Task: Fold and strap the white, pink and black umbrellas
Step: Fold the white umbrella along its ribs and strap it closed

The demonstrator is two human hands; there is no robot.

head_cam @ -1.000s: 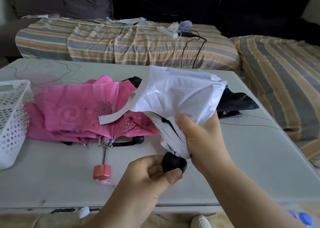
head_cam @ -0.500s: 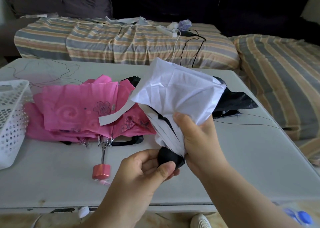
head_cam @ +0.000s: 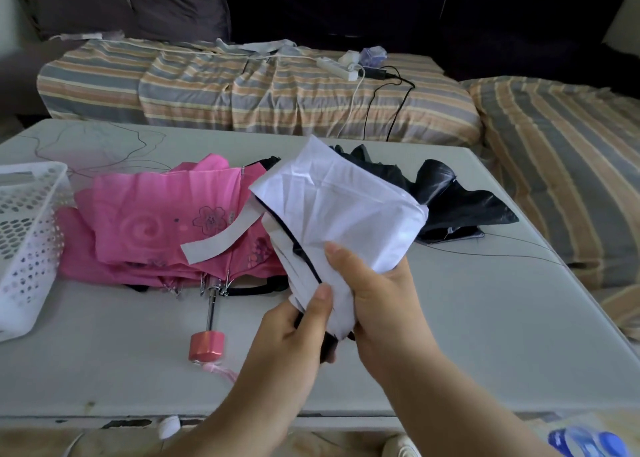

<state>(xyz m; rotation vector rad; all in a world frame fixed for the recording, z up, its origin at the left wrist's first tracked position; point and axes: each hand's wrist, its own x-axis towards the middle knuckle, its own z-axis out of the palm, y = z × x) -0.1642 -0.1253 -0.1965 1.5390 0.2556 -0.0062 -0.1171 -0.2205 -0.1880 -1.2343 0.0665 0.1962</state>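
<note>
I hold the white umbrella (head_cam: 346, 207) above the table, canopy loosely bunched and pointing up and away. My right hand (head_cam: 377, 293) grips the gathered folds near the handle end. My left hand (head_cam: 294, 332) holds the lower end, thumb pressed on a white fold; the black handle is mostly hidden between my hands. Its white strap (head_cam: 221, 240) hangs loose to the left. The pink umbrella (head_cam: 162, 228) lies unfolded on the table with its shaft and pink handle (head_cam: 206, 346) toward me. The black umbrella (head_cam: 450, 207) lies crumpled behind the white one.
A white perforated basket (head_cam: 24, 248) stands at the left edge of the grey table (head_cam: 467, 335). Thin wires trail across the table. Behind is a striped sofa (head_cam: 263, 92) with a power strip (head_cam: 337, 67) and cables. A blue bottle (head_cam: 588, 442) lies at the bottom right.
My left hand has slid up from the black handle knob onto the white folds, covering the handle. The canopy has turned and bunched tighter under my right hand.
</note>
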